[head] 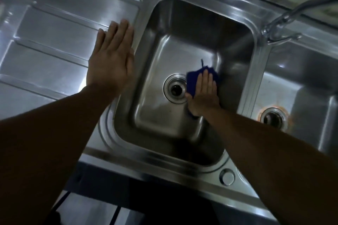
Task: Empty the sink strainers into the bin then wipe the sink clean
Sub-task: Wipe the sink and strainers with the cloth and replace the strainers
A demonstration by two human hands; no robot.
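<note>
A dark blue cloth (202, 75) is pressed flat against the floor of the left basin (157, 29) by the right hand (203, 95), just right of the drain (176, 88); the fingers are laid out straight on top of it rather than curled round it, so the grip is open and the cloth is held by pressure alone, as wiping appears to require. The left hand (111, 60) is spread flat, holding nothing, on the ribbed drainboard (54, 33) beside the basin's left rim, probably as a brace. No strainer can be seen in this drain, and the basin holds nothing else. The right basin (301, 78) also holds nothing, though an orange stain rings its drain (272, 118). A tap (281, 22) stands at the far right.
</note>
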